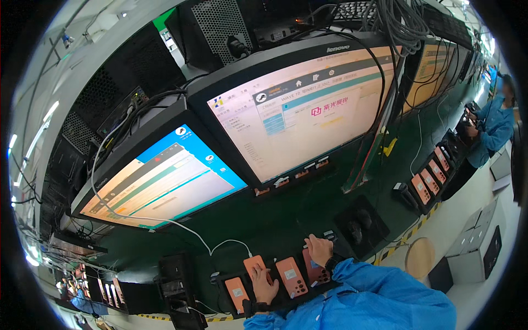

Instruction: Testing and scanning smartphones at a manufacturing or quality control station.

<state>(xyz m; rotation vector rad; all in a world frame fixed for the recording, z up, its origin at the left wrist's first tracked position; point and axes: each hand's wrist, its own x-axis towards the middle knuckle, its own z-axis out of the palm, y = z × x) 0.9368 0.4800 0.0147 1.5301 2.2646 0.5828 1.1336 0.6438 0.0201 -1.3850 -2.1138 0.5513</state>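
Several copper-orange phones lie back up in a dark tray along the bench's near edge. My left hand (264, 283) lies over one orange phone (253, 264), its fingers apart and resting on the back. A white cable (233, 240) runs to that phone's far end. My right hand (320, 250) is closed, with bent fingers, at the far end of a darker reddish phone (314, 271); whatever its fingertips hold is hidden. Between my hands lies another phone (291, 276) with a pale label. One more labelled phone (237, 295) sits left of my left hand.
Two lit monitors (308, 104) (165, 181) stand at the back under computer cases. A black mouse (357, 228) rests on a mat right of my right hand. Further right, another tray holds phones (429, 181) near a person in blue (495, 129). A black holder (177, 286) stands left.
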